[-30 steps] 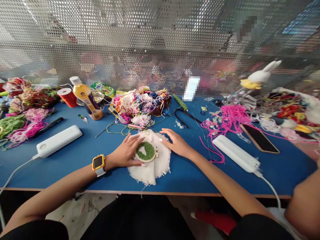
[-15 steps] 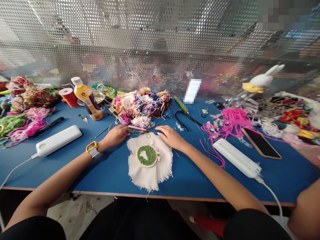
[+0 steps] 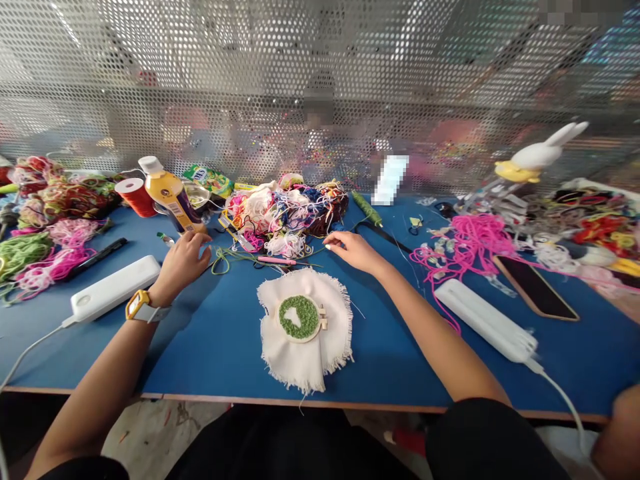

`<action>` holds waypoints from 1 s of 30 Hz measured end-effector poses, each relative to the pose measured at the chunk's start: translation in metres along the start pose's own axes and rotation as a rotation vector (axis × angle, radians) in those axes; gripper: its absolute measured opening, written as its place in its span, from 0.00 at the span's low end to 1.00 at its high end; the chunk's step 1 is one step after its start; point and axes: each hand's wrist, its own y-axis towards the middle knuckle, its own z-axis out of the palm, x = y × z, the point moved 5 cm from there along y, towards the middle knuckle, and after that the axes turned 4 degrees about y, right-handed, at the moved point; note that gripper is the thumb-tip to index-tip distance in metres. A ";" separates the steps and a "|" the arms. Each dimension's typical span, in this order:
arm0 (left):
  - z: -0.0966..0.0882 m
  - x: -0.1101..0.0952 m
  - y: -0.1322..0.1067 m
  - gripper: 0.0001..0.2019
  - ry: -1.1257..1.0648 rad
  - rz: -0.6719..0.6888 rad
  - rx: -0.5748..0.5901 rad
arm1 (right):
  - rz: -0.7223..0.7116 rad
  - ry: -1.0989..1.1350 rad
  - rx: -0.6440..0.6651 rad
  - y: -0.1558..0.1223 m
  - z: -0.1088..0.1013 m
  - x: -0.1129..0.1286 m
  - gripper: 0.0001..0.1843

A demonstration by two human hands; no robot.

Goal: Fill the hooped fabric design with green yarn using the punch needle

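Note:
A small wooden embroidery hoop (image 3: 299,318) with green stitching lies on a frayed white cloth (image 3: 306,357) near the front edge of the blue table (image 3: 210,333). My left hand (image 3: 183,261), with a yellow watch on its wrist, rests beside the yellow bottle (image 3: 171,193). Its fingers curl down at the end of a loose green thread (image 3: 223,259), and what they pinch is hidden. My right hand (image 3: 351,249) lies flat with fingers stretched toward the tangled yarn pile (image 3: 285,210). A pink tool (image 3: 277,261) lies between the two hands.
White power strips sit at left (image 3: 113,289) and right (image 3: 485,320). A phone (image 3: 535,288), pink yarn (image 3: 467,237), a red spool (image 3: 134,196) and a rabbit toy (image 3: 537,159) crowd the back. A perforated metal screen (image 3: 320,100) closes the far side. Another person's arm (image 3: 617,427) shows at bottom right.
Both hands left the cloth and hoop and moved back. The left hand went from the hoop to the pink tool, then left toward the bottle. The right hand moved toward the yarn pile.

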 end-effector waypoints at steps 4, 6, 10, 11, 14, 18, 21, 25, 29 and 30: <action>0.007 -0.022 -0.004 0.18 -0.075 0.100 0.005 | -0.029 0.033 0.085 -0.001 0.010 0.005 0.07; 0.013 -0.042 -0.004 0.17 -0.129 0.189 0.042 | -0.038 0.035 0.114 -0.001 0.021 0.008 0.04; 0.034 -0.084 0.004 0.14 -0.195 0.371 0.147 | -0.027 0.063 0.121 -0.001 0.035 0.006 0.04; 0.041 -0.092 0.009 0.13 -0.203 0.401 0.165 | -0.024 0.080 0.121 -0.001 0.036 0.004 0.04; 0.061 -0.105 0.023 0.10 -0.233 0.475 0.215 | 0.002 0.144 0.109 -0.001 0.032 -0.002 0.06; 0.072 -0.106 0.037 0.09 -0.293 0.515 0.220 | 0.066 0.238 0.028 -0.002 0.013 -0.009 0.14; 0.056 -0.105 0.042 0.09 -0.335 0.528 0.160 | 0.090 0.303 -0.038 -0.004 -0.010 -0.006 0.18; 0.013 -0.117 0.051 0.09 -0.365 0.553 0.043 | 0.089 0.391 -0.054 -0.013 -0.042 0.017 0.23; -0.021 -0.141 0.066 0.09 -0.367 0.618 -0.035 | 0.075 0.587 0.050 -0.023 -0.054 0.048 0.24; -0.026 -0.148 0.070 0.09 -0.348 0.655 -0.055 | 0.073 0.621 0.104 -0.024 -0.052 0.055 0.24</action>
